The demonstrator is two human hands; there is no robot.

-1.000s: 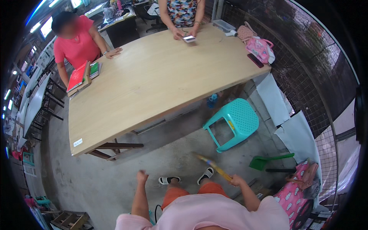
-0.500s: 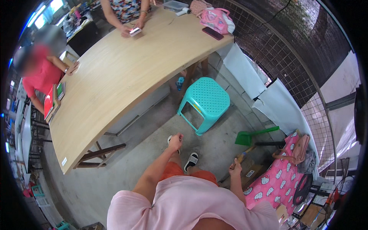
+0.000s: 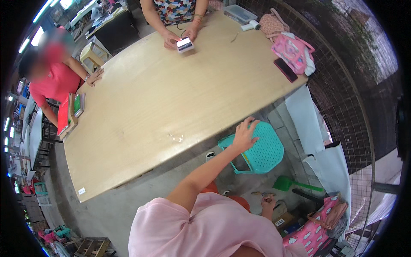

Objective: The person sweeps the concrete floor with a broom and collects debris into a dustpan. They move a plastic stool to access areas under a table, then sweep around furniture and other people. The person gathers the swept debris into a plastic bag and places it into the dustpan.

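Note:
My left hand (image 3: 245,137) is stretched forward with its fingers apart, over the left edge of a turquoise plastic stool (image 3: 266,147). Whether it touches the seat I cannot tell. The stool's top is patterned with small holes, and it stands by the near edge of the wooden table (image 3: 141,103). Lower down, at my right side, my right hand (image 3: 268,202) is closed on a thin tan stick-like thing (image 3: 257,193), mostly hidden by the fingers. Just beyond that hand lies a green dustpan (image 3: 284,183) with a long handle.
Across the table a person's hands hold a small white device (image 3: 185,44). Another person in red stands at the left by some books (image 3: 67,113). A phone (image 3: 285,70) and a pink bag (image 3: 293,51) lie at the right end. Wire mesh (image 3: 342,98) borders the right.
My left hand has reached forward and right to the stool, and its fingers have spread. I have come nearer the table. My right hand has stayed low, still closed on the tan thing.

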